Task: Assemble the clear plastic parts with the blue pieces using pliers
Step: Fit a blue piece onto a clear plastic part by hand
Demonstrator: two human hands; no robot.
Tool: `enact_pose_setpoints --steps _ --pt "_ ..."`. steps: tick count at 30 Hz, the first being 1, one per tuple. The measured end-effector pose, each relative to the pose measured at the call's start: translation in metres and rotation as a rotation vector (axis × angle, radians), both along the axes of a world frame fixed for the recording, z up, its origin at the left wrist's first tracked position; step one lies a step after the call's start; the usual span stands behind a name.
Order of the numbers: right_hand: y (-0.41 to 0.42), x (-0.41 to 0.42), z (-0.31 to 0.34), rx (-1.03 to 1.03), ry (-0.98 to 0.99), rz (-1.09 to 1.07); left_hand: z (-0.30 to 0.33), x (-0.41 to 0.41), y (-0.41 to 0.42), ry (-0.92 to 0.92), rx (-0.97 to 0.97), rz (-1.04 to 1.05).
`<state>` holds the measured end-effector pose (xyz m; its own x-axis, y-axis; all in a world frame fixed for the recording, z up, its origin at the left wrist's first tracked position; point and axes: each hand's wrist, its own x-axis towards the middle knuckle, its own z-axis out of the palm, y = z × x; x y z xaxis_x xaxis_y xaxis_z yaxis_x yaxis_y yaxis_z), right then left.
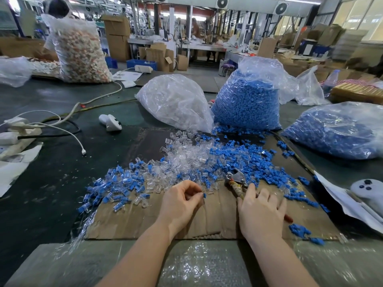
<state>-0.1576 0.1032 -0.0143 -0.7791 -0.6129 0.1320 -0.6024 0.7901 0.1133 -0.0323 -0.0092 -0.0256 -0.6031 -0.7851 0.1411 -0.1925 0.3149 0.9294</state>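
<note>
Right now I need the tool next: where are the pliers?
The pliers lie on the cardboard right of centre, head at the blue pieces, handles under the right hand.

table (51, 183): dark green | on it: cardboard sheet (217, 220) (worn), parts bags (246, 104), white cables (99, 96)

Left hand (182, 200) pinches a blue piece (204, 195); right hand (262, 208) rests on the pliers (236, 180), loose parts heaped at twelve o'clock.
</note>
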Motion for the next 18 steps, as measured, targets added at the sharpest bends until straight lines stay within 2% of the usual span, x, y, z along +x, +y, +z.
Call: enact_pose_setpoints --steps 3,6,11,13,18 --pt "0.002 0.000 0.009 -0.019 0.039 0.074 0.001 0.000 -0.002 0.028 0.046 -0.005" --pt "0.002 0.000 0.023 -0.138 -0.094 0.170 0.003 -0.002 -0.005 0.085 0.166 -0.007" --pt "-0.002 0.009 0.045 -0.388 -0.797 0.309 0.011 -0.008 -0.012 0.218 0.461 0.060" --pt "-0.001 0.013 0.051 -0.378 -0.954 0.294 0.013 -0.011 -0.015 0.233 0.494 0.081" --pt "-0.004 0.018 0.062 -0.237 -0.951 0.262 0.015 -0.015 -0.018 0.265 0.538 0.100"
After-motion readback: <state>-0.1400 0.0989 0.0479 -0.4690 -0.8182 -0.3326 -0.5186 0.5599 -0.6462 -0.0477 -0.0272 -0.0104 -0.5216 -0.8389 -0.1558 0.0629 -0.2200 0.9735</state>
